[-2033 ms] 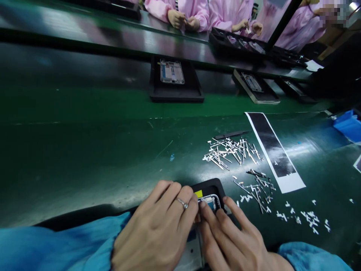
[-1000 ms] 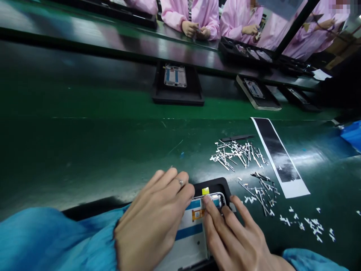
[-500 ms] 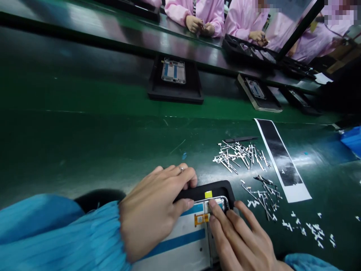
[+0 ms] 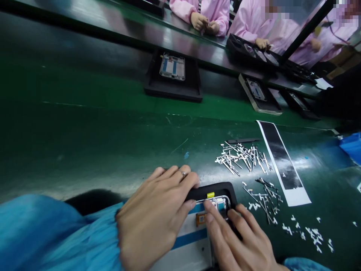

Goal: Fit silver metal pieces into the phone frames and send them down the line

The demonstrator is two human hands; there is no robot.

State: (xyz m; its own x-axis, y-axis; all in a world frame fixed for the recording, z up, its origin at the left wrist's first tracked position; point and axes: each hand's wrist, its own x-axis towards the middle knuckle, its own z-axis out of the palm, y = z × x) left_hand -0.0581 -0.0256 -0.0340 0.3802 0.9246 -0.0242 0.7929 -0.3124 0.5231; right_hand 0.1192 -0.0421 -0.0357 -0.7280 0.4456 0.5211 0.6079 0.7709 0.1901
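A phone frame [image 4: 191, 255] with white and blue strips lies in a black tray [image 4: 208, 189] at the bottom middle. My left hand [image 4: 158, 214] curls its fingers over the tray's far edge, the thumb resting at the frame's rim. My right hand [image 4: 239, 241] grips the frame's upper right, two fingertips pressed by an orange flex cable [image 4: 200, 219]; the others bend over the tray's right side. Whether anything small is under those fingertips is hidden. A yellow tab [image 4: 210, 195] sticks up at the frame's top edge.
Right of the tray lie piles of thin strips [image 4: 244, 156], small white pieces [image 4: 314, 235], black tweezers [image 4: 243, 141] and a black-and-white sheet [image 4: 282, 158]. Further off, black trays [image 4: 173, 92] with phone frames stand along the green bench. Co-workers in pink sleeves [image 4: 184, 9] sit opposite.
My right fingertips have slid slightly left and cover more of the orange flex cable. The yellow tab looks more tilted. My left hand keeps its hold; the view has shifted slightly.
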